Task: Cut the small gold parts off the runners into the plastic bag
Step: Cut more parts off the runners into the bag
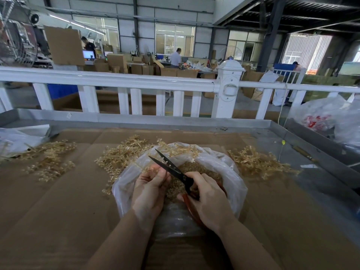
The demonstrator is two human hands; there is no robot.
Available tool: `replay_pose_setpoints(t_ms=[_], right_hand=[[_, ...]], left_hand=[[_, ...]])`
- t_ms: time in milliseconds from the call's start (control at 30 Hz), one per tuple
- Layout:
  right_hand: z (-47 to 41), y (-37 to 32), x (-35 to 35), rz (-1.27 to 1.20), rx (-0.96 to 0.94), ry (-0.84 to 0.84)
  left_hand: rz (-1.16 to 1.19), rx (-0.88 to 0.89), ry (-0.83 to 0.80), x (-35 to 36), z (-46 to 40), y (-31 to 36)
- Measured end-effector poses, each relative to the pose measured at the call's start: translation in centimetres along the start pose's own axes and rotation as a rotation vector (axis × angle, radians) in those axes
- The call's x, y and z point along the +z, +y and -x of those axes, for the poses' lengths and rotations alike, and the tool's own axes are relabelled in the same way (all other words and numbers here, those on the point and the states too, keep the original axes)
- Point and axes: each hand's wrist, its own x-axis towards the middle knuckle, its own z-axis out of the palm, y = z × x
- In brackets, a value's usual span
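The right hand [206, 199] curls around the red handles of a pair of scissors [171, 168], whose dark blades stand parted above the open clear plastic bag [231, 172]. The left hand [150, 190] pinches a gold runner [145, 166] just beside the blades, over the bag's mouth. Loose small gold parts [202, 168] fill the bag's bottom. Heaps of runners [120, 154] lie on the cardboard sheet [58, 201] behind the bag, with more to the left [48, 156] and right [257, 162]. A white railing [124, 80] borders the table's far side.
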Motion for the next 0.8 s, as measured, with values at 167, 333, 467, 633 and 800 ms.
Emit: replay_pose_setpoints(t_ms=[167,333,467,633,800], right_hand=[[-0.01,0.09,-0.07,0.0,-0.006,-0.004],[-0.01,0.19,0.02,-0.003,-0.017,0.013],[-0.06,0.22,0.05,0.003,-0.02,0.008],[-0.13,0.27,0.02,0.015,-0.019,0.008],[-0.08,0.25,0.08,0.009,-0.025,0.002]], left_hand=[[0.002,0.016,0.0,-0.1,-0.14,-0.15],[-0.021,0.038,-0.034,-0.08,-0.18,-0.23],[-0.041,0.031,-0.044,-0.07,-0.28,-0.3],[-0.034,0.034,-0.068,-0.13,-0.27,-0.26],[-0.038,0.044,-0.071,-0.1,-0.24,-0.28]])
